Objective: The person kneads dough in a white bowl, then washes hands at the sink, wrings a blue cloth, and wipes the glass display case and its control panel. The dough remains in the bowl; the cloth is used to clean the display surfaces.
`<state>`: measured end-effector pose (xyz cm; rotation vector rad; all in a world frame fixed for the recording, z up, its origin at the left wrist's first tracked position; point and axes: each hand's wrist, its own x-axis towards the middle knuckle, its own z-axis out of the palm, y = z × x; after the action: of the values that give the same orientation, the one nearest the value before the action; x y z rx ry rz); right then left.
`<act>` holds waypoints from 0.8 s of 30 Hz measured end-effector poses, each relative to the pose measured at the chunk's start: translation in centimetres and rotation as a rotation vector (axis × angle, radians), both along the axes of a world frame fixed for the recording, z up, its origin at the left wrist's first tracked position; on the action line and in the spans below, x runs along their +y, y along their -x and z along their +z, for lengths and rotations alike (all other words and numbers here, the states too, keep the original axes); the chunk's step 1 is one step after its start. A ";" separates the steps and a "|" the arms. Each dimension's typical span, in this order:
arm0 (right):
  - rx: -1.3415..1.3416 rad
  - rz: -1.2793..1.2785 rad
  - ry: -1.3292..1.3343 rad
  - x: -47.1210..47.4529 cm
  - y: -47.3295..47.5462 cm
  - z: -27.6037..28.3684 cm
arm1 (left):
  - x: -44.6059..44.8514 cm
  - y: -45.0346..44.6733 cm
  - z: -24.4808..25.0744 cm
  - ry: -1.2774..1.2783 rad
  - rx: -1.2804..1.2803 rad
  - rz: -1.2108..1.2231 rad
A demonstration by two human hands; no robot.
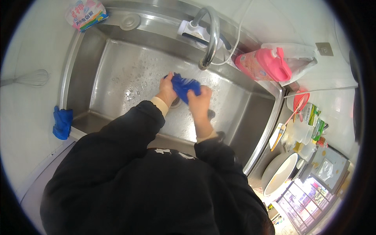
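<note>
Over a stainless steel sink [123, 70], a blue cloth [185, 86] is stretched between my two hands. My left hand [168, 90] grips its left end, thumb up along the edge. The right end is held by my right hand [200, 98], a little blurred. Just above the cloth arches a chrome faucet [216, 32], its spout pointing down at the cloth, with a thin spray of water below it. Part of the drain [175, 102] shows beneath my hands. Water drops cover the sink floor.
A second blue cloth [62, 122] lies over the left rim. A pink jug [264, 64] stands at the back right, a printed bag [86, 14] at the back left. A whisk [32, 78] hangs on the left wall. Right of the sink are a large bowl [279, 173] and a spatula [277, 135].
</note>
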<state>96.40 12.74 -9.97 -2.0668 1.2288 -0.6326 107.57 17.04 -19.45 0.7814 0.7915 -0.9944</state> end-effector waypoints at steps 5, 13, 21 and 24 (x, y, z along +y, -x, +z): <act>0.178 0.179 -0.150 0.2 -3.2 2.5 | 0.8 0.9 0.1 0.250 0.027 -0.205; 0.169 0.254 -0.106 1.5 -4.1 -1.8 | 2.0 -1.3 2.8 0.697 0.060 -0.312; -0.189 -0.067 -0.826 -8.1 -2.7 -7.3 | 0.1 -0.7 5.1 0.276 -0.012 -0.226; -0.348 -0.037 -0.974 -5.3 -1.8 -3.3 | 0.5 -2.1 3.4 0.249 0.040 -0.104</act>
<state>98.15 7.42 -13.28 -1.0741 1.0597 -0.2833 109.63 17.54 -16.00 0.5938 0.6502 -1.1799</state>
